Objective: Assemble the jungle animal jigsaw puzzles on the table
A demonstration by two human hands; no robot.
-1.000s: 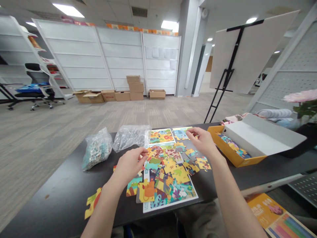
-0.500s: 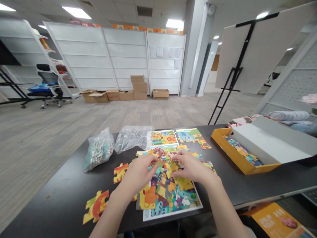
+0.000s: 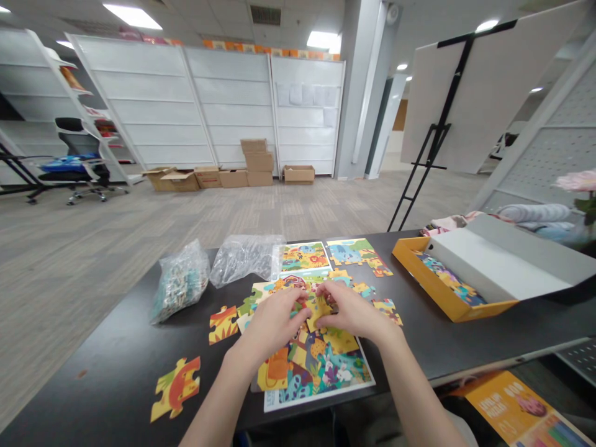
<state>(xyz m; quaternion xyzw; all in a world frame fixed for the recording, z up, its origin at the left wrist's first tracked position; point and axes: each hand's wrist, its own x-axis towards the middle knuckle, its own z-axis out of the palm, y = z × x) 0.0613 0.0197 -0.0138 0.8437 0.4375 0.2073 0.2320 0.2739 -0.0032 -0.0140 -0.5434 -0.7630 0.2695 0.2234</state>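
Note:
A yellow jigsaw puzzle piece (image 3: 318, 312) is held up over the printed picture sheet (image 3: 321, 392). My right hand (image 3: 351, 310) pinches it from the right, thumb below and fingers above. From the left, my left hand (image 3: 279, 313) closes thumb and fingertips at the piece's near edge. Beneath both hands lie several loose pieces, among them an orange animal piece (image 3: 274, 369) and a plain yellow one (image 3: 341, 340). Left of my left forearm are an orange striped piece (image 3: 223, 324) and a red-and-yellow piece (image 3: 177, 388). My hands hide part of the sheet.
A clear bag of pieces (image 3: 181, 282) and a crumpled plastic bag (image 3: 246, 257) lie at the back left. Behind the sheet are a small picture card (image 3: 305, 256) and a joined puzzle section (image 3: 354, 251). An open yellow box (image 3: 459, 304) with pieces stands right.
My left hand has come rightward over the sheet to meet the yellow piece, which my right hand has tilted and kept hold of. The view has shifted slightly.

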